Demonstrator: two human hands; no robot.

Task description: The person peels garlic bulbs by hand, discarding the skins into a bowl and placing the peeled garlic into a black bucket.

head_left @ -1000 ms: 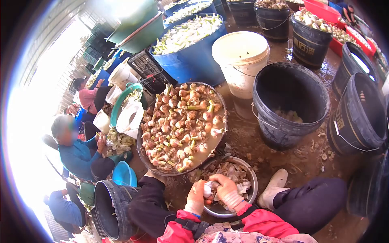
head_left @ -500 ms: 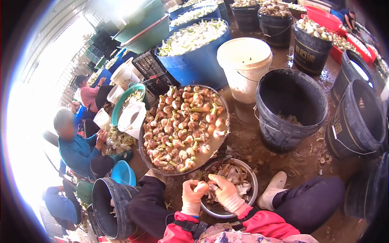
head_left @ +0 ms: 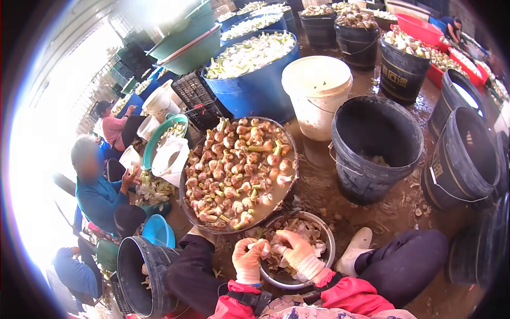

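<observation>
My left hand (head_left: 247, 261), in a pale orange glove, is closed around a garlic bulb (head_left: 260, 248) that looks pale and is partly covered by the fingers. Close beside it on the right, my gloved right hand (head_left: 299, 256) has its thumb and fingers bent together; whatever they pinch is hidden. Both hands are over a metal bowl (head_left: 330, 250) holding loose garlic skins (head_left: 307, 228). Just beyond, a wide round tub (head_left: 295, 159) holds many unpeeled garlic bulbs (head_left: 228, 170) in muddy water.
A black bucket (head_left: 348, 159) with a little in its bottom and a white bucket (head_left: 313, 114) stand ahead. More black buckets (head_left: 443, 181) are at right. A blue barrel (head_left: 255, 90) is heaped with trimmed garlic. At left, a person in teal (head_left: 98, 202) works near a blue basin (head_left: 159, 231).
The bulb in my left hand looks paler than before. My right hand has drawn slightly away from it. The seated person in teal has shifted their hands.
</observation>
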